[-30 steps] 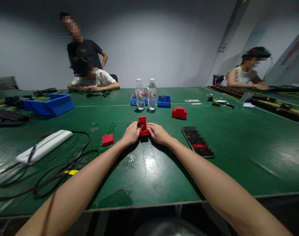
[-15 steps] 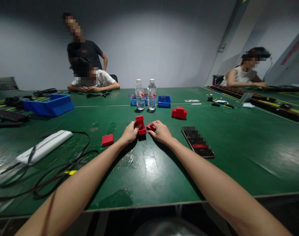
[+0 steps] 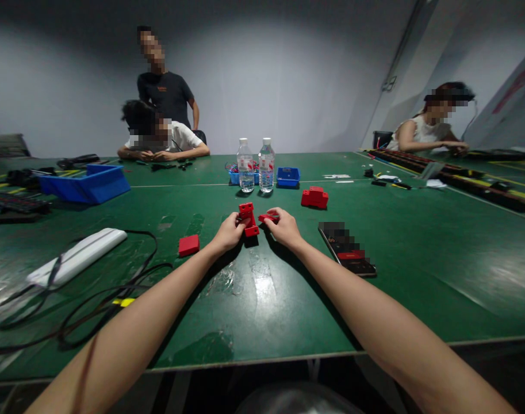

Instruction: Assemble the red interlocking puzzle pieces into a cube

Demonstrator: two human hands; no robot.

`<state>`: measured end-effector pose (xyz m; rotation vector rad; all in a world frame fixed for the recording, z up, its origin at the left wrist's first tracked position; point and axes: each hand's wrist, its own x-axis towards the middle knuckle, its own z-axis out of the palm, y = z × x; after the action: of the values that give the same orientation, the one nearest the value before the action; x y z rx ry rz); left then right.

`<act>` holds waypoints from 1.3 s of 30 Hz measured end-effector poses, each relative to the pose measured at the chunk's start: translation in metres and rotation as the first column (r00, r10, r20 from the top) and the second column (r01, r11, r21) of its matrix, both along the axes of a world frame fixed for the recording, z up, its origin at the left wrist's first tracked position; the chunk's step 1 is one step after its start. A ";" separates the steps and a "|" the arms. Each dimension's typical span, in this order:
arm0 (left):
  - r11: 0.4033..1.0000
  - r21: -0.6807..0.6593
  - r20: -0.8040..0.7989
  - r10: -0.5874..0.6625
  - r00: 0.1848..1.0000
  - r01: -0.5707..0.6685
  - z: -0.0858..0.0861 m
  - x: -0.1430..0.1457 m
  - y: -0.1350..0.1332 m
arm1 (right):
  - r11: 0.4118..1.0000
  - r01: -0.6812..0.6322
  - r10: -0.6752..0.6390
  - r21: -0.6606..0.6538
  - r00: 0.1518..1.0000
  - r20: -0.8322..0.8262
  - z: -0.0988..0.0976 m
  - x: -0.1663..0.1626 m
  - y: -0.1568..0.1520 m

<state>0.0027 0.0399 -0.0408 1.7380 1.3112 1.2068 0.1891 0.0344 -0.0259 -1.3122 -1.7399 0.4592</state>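
My left hand (image 3: 228,233) is closed on a red plastic housing (image 3: 249,221), held tilted up with its hollow side and two end blocks showing. Just to its right, my right hand (image 3: 284,226) pinches a smaller flat red piece (image 3: 268,218) between thumb and fingers. A narrow gap separates the two red parts. On the table left of my left hand lies a red block (image 3: 188,245). Beyond my right hand stands another red housing (image 3: 314,198) with a stepped top.
Two water bottles (image 3: 266,167) stand ahead, beside a small blue bin (image 3: 288,177). A phone (image 3: 347,249) lies to the right. Leftward are a white power strip (image 3: 79,256), black cables and a large blue bin (image 3: 87,185). Several people are around the green table (image 3: 439,247).
My right hand has turned the flat red piece so it lies more edge-on. The left hand and its housing barely moved. A standing person behind the table shifted to the right.
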 end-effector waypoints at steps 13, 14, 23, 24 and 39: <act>1.000 -0.014 -0.010 -0.014 1.000 0.014 0.004 0.001 -0.004 | 0.966 -0.117 -0.037 -0.230 0.820 -0.571 -0.004 0.000 0.013; 1.000 -0.011 -0.015 -0.016 1.000 0.016 0.004 0.001 -0.004 | 0.967 -0.114 -0.035 -0.228 0.826 -0.563 -0.004 0.000 0.012; 1.000 0.012 -0.027 -0.004 1.000 0.005 0.002 0.001 -0.003 | 0.968 -0.118 -0.027 -0.223 0.832 -0.554 -0.007 0.000 0.013; 1.000 0.012 -0.028 0.000 1.000 0.001 0.002 0.001 -0.003 | 0.967 -0.123 -0.026 -0.224 0.824 -0.566 -0.007 -0.001 0.013; 1.000 0.013 -0.040 -0.008 0.999 0.008 0.002 0.001 -0.003 | 0.967 -0.084 -0.091 -0.242 0.772 -0.629 0.004 -0.004 0.002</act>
<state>0.0038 0.0370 -0.0388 1.7835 1.3213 1.1840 0.1848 0.0364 -0.0222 -1.1423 -1.1207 1.0303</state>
